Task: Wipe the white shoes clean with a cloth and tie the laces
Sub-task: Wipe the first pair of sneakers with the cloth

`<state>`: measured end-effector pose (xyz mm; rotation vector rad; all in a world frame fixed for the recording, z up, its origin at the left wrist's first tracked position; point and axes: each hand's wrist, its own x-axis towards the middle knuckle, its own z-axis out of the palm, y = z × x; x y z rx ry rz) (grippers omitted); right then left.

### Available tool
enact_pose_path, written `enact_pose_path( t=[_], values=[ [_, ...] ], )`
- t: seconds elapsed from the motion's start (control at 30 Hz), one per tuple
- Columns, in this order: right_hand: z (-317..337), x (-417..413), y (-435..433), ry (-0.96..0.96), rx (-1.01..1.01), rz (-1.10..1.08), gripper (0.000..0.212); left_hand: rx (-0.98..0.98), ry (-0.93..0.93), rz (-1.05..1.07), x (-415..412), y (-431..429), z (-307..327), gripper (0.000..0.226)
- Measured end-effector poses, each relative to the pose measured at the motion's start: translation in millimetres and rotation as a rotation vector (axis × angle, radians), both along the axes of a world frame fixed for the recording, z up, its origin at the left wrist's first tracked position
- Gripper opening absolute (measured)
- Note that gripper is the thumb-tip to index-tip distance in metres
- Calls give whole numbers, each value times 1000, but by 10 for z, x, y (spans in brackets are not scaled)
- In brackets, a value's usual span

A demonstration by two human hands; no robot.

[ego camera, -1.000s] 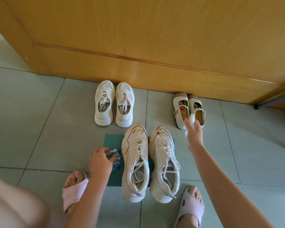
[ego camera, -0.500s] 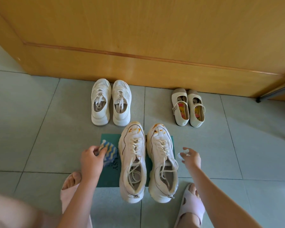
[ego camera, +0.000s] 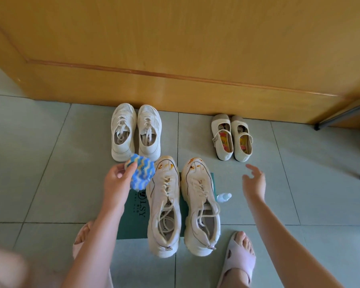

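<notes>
Your shoes (ego camera: 164,215) sit lower centre on the mat (ego camera: 135,223), laces loose, toes stained. They're likely light but bulky, so steady one by its heel. Your left hand (ego camera: 116,181) pinches the soft cloth (ego camera: 143,173). Your right hand (ego camera: 255,181) hangs open, empty.

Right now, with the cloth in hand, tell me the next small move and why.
Probably lower the blue cloth onto the toe of the left stained sneaker and rub. The left hand grips the cloth just beside that toe, which shows orange marks, and the right hand is open and empty, free to steady the shoe.
</notes>
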<state>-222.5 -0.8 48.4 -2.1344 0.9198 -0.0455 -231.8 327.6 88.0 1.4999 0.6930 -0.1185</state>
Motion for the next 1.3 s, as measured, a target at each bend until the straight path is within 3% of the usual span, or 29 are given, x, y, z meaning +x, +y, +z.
enact_pose_path(
  t=[0.07,0.13,0.23,0.3,0.43,0.57,0.73,0.93,1.03,1.17,1.3],
  values=[
    [269,150,157,-164,36,-7,35,-82,-21,1,49,-96,126,13],
    [539,290,390,-248,197,88,26,-148,-29,-44,110,-200,223,24],
    [793,380,762,-115,590,315,39,-214,3,-155,208,-383,350,31],
    [825,377,940,23,788,441,52,-250,25,-199,261,-495,427,23],
    [803,342,1049,137,1092,366,53,-397,28,-226,314,-678,491,19],
    [745,317,958,172,1156,306,46,-323,7,-224,317,-830,421,25],
    [654,330,822,141,1269,263,47,-371,36,-162,334,-999,393,31],
    [618,411,623,157,1241,291,53,72,-130,-255,399,-1130,326,32],
    [580,486,494,108,1171,140,29,151,-124,-294,371,-1137,271,36],
    [408,650,417,23,749,-22,18,217,-48,-473,7,-1268,163,38],
    [194,679,576,-9,381,95,23,351,-27,-508,-441,-1504,81,49]
  ],
)
